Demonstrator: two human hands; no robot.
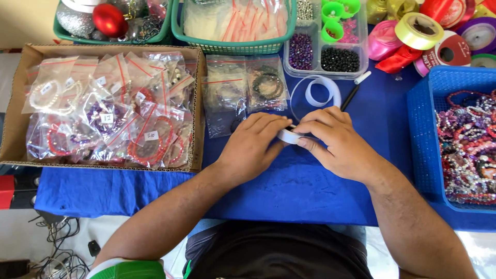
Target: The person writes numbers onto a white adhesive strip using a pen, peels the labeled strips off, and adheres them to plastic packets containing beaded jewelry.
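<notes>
From the head camera, a table under a blue cloth (289, 191) fills the middle, with pale floor and a tangle of dark cables (59, 243) below its left edge.

On the left lies a shallow cardboard box (15, 103) packed with clear zip bags (108, 111) of bead bracelets, each bag with a red seal strip and many with a small white square label. Two more such bags (243, 90) lie flat on the cloth just beside the box. Along the far edge stand a green basket (232, 47) of empty bags, a clear compartment tray (325, 57) of dark and purple beads, and a heap of ribbon spools (429, 36) (pink, yellow, red, purple). A blue basket (421, 119) of mixed bead strings sits at the right.

Both hands meet at the centre. The left hand (253, 147) and right hand (336, 142) are curled together around a small roll of white tape (289, 136), pinching it between fingertips just above the cloth. A loose loop of white band (320, 90) and a black pen (354, 93) lie just beyond.
</notes>
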